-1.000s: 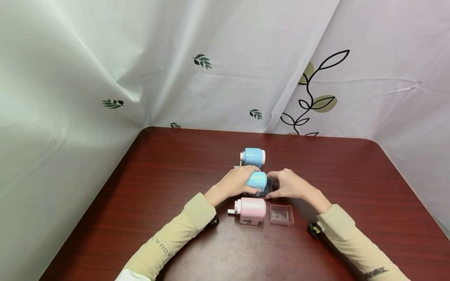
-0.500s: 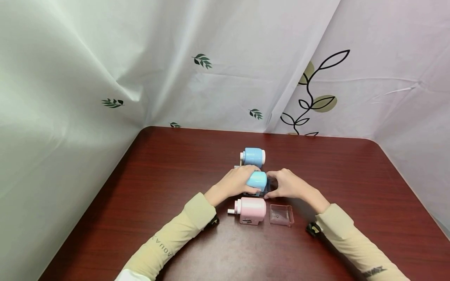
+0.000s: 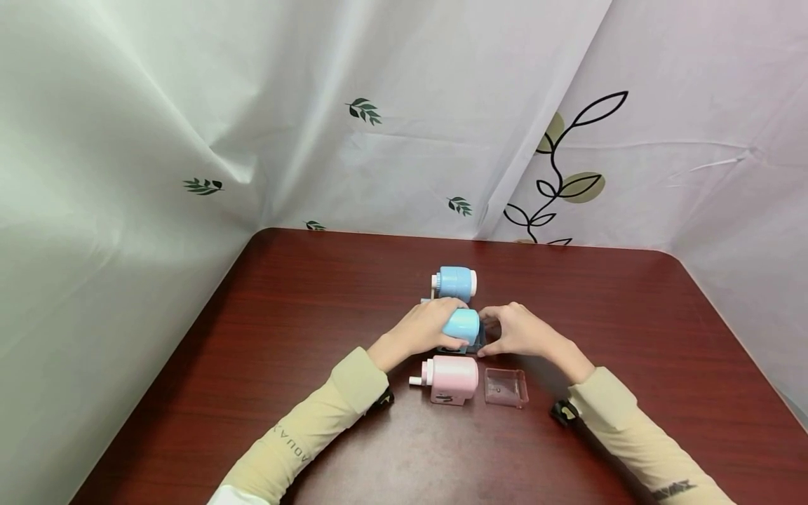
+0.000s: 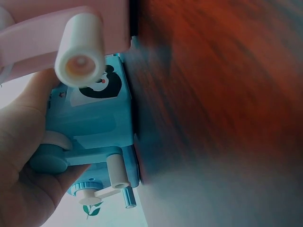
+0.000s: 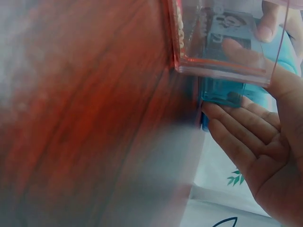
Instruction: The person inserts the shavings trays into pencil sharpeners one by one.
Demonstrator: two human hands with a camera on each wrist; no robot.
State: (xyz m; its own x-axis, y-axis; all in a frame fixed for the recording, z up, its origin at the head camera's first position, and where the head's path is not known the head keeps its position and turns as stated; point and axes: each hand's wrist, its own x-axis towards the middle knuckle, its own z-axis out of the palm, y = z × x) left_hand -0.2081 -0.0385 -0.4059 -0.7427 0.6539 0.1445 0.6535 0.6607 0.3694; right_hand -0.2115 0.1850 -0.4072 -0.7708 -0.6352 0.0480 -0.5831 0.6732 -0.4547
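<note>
My left hand (image 3: 421, 330) grips a light-blue crank pencil sharpener (image 3: 463, 325) from its left side; the left wrist view shows its panda picture and white-tipped crank. On the sharpener's right, my right hand (image 3: 522, 332) pinches a see-through blue shavings drawer (image 5: 220, 92) between thumb and fingers, right at the sharpener's front. In front of both hands is a pink crank sharpener (image 3: 454, 375), its crank pointing left. Beside it lies a see-through pink drawer (image 3: 507, 399), which overlaps the blue drawer in the right wrist view.
Another blue sharpener (image 3: 456, 282) with a white end stands just behind the light-blue one. All of them rest on a dark red-brown wooden table (image 3: 328, 280). A white curtain (image 3: 404, 161) with leaf prints hangs around the back and sides.
My right hand with the blue drawer has shifted slightly left toward the light-blue sharpener, then slightly back right. My left hand and the other sharpeners have stayed in place.
</note>
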